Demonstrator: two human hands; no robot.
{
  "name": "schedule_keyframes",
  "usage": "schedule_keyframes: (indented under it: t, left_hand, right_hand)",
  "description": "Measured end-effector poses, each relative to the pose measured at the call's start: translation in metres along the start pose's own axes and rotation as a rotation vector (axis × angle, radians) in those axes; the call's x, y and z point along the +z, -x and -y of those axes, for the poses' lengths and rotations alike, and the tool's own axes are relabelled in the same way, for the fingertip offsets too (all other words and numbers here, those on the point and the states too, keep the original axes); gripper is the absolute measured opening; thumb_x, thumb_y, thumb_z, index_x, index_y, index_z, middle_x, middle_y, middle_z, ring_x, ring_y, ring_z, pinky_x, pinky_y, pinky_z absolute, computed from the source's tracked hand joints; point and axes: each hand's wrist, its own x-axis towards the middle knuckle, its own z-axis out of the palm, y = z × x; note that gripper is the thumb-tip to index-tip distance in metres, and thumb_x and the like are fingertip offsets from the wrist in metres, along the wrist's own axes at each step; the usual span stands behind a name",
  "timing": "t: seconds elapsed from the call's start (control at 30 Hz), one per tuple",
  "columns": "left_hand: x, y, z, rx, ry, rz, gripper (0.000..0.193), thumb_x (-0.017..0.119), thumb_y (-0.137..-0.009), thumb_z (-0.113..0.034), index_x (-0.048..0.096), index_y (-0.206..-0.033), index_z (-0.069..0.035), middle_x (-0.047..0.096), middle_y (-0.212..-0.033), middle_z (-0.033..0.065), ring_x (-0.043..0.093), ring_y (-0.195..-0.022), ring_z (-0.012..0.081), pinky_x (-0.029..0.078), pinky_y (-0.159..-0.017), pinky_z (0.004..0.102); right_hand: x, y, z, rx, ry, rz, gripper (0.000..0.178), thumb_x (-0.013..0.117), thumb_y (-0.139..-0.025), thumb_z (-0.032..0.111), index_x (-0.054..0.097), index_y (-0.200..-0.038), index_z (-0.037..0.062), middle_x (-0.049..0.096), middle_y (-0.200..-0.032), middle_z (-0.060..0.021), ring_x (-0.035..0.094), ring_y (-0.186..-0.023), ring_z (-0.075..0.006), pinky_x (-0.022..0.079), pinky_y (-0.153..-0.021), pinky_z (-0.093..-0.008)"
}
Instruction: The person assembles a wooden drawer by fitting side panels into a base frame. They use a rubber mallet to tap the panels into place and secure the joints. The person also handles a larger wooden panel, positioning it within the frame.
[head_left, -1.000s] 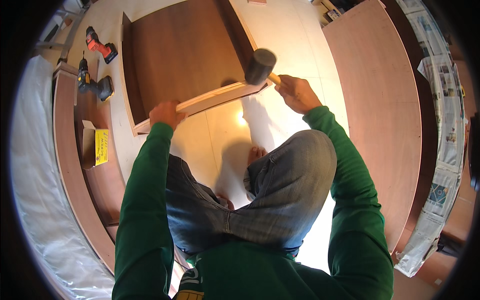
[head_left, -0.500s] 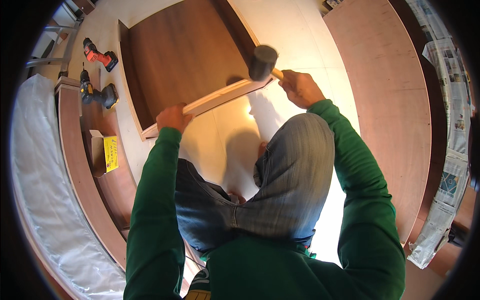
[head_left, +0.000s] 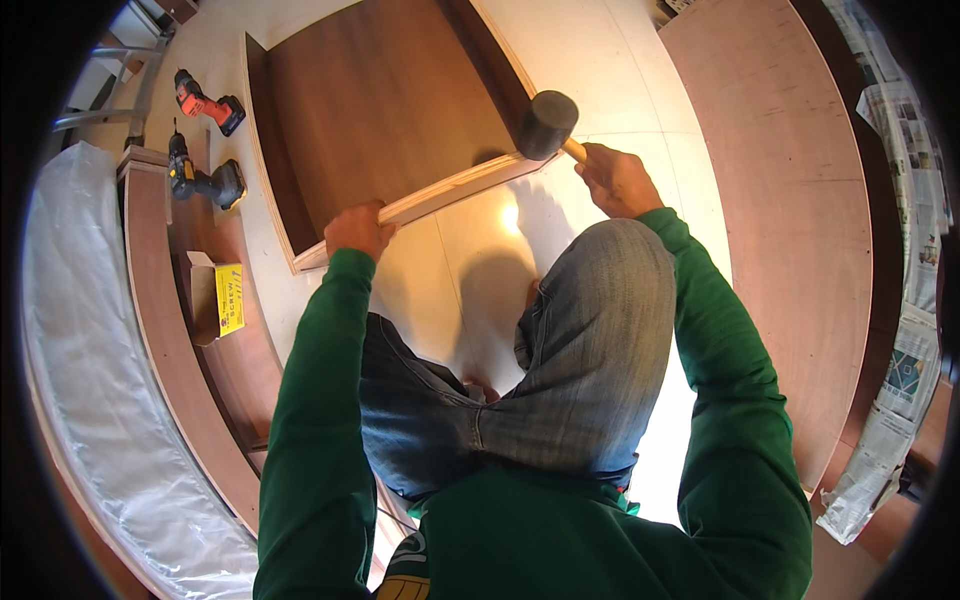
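A shallow wooden box frame (head_left: pixel 400 110) with a brown inner panel lies on the floor in front of me. My left hand (head_left: pixel 360 229) is closed over the near side board (head_left: pixel 455 188), left of its middle. In my right hand (head_left: pixel 618 181) is a rubber mallet (head_left: pixel 549 124) with a black head and a pale wooden handle. The mallet's head is at the box's near right corner and covers part of it; I cannot tell whether it touches the wood. My fingers hide most of the handle.
Left of the box stand a red cordless drill (head_left: pixel 209 103) and a black-and-yellow one (head_left: pixel 203 178). An open yellow screw box (head_left: pixel 229 299) sits nearer, beside a plastic-wrapped long piece (head_left: pixel 85 330). A large wooden panel (head_left: pixel 785 220) lies at right, with newspaper-covered material (head_left: pixel 905 370) beyond it.
The whole view has shifted slightly to the right. Both hands keep their holds, and the mallet's head stays at the near right corner, tilted a little differently.
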Motion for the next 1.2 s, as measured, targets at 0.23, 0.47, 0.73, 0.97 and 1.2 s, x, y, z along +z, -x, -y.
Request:
schedule_keyframes:
  t: [0.23,0.47,0.73,0.97,1.2]
  left_hand:
    - [0.002,-0.004,-0.004,-0.021,-0.013,0.013,0.04,0.077,-0.082,-0.042,0.073,-0.115,-0.021,0.075,-0.099,0.0083,0.072,-0.095,0.0306,0.057,-0.08,0.046]
    - [0.002,-0.003,-0.005,-0.025,-0.004,-0.021,0.04,0.077,-0.081,-0.047,0.074,-0.112,-0.022,0.075,-0.097,0.0086,0.071,-0.095,0.0301,0.056,-0.081,0.0457]
    - [0.004,-0.003,0.0,-0.058,0.006,0.009,0.039,0.076,-0.081,-0.048,0.074,-0.112,-0.024,0.076,-0.097,0.0085,0.073,-0.094,0.0307,0.058,-0.078,0.0464]
    - [0.004,-0.009,-0.009,-0.159,0.028,0.055,0.032,0.078,-0.081,-0.039,0.075,-0.109,-0.024,0.076,-0.095,0.007,0.074,-0.094,0.0286,0.059,-0.079,0.0433]
    - [0.006,-0.011,-0.014,-0.214,0.009,0.063,0.035,0.077,-0.081,-0.036,0.074,-0.115,-0.028,0.076,-0.101,0.0073,0.074,-0.097,0.0281,0.059,-0.083,0.0416]
  right_hand:
    - [0.0,0.001,-0.006,0.011,-0.012,-0.055,0.02,0.066,-0.094,0.012,0.065,-0.11,-0.0001,0.067,-0.083,-0.0216,0.065,-0.072,-0.0344,0.05,-0.068,-0.0433]
    - [0.008,0.003,-0.028,-0.04,0.026,-0.042,0.026,0.067,-0.095,0.011,0.065,-0.118,-0.0011,0.065,-0.08,-0.0192,0.062,-0.064,-0.0236,0.051,-0.063,-0.0344]
    - [0.02,-0.001,-0.035,-0.012,-0.091,-0.014,0.03,0.065,-0.099,0.01,0.063,-0.123,-0.0063,0.069,-0.087,-0.0098,0.059,-0.075,-0.0095,0.05,-0.069,-0.0251]
    - [0.026,0.003,-0.004,0.106,-0.129,0.015,0.037,0.064,-0.101,0.015,0.061,-0.132,-0.0053,0.072,-0.109,-0.0193,0.068,-0.098,-0.0209,0.053,-0.088,-0.0327]
    - [0.046,-0.032,0.041,-0.419,-0.095,0.151,0.034,0.067,-0.096,0.011,0.062,-0.126,-0.0044,0.069,-0.104,-0.0253,0.071,-0.091,-0.0332,0.055,-0.079,-0.0368]
